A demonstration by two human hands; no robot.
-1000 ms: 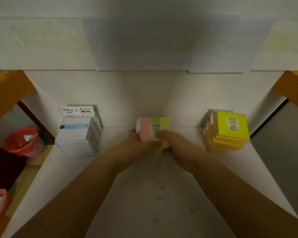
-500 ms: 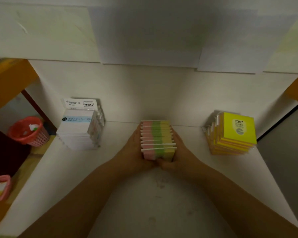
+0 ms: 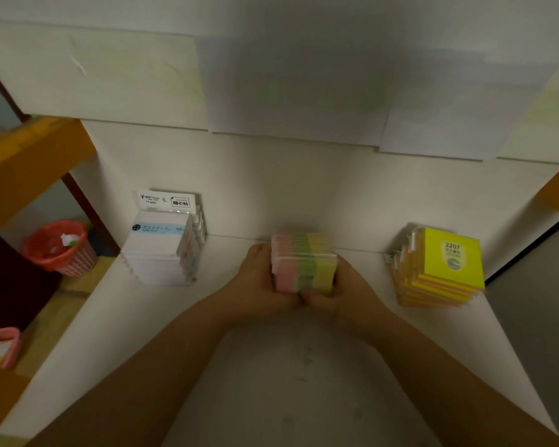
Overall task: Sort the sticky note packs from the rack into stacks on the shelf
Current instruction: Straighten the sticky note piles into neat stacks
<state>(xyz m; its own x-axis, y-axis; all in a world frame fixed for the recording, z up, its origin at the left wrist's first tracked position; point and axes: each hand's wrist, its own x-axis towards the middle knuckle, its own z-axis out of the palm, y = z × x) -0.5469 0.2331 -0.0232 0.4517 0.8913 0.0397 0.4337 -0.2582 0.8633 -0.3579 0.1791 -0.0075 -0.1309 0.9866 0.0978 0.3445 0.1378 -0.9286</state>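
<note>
At far left a pink tray (image 3: 4, 345) holds note packs and a red mesh basket (image 3: 60, 250) holds scraps of paper. On the white shelf (image 3: 297, 375) sits a white pack stack (image 3: 162, 250). The left hand (image 3: 259, 285) and right hand (image 3: 346, 288) clasp the pink-green-yellow pack stack (image 3: 304, 262) from both sides, fingers curled round it, left of the yellow pack stack (image 3: 439, 269).

The white shelf (image 3: 304, 382) fills the lower middle of the frame, its surface faintly smudged. Three stacks sit along its back edge: white packs (image 3: 162, 253) at left, pink-green-yellow packs (image 3: 302, 262) in the centre, yellow packs (image 3: 439, 272) at right, all well apart.
</note>
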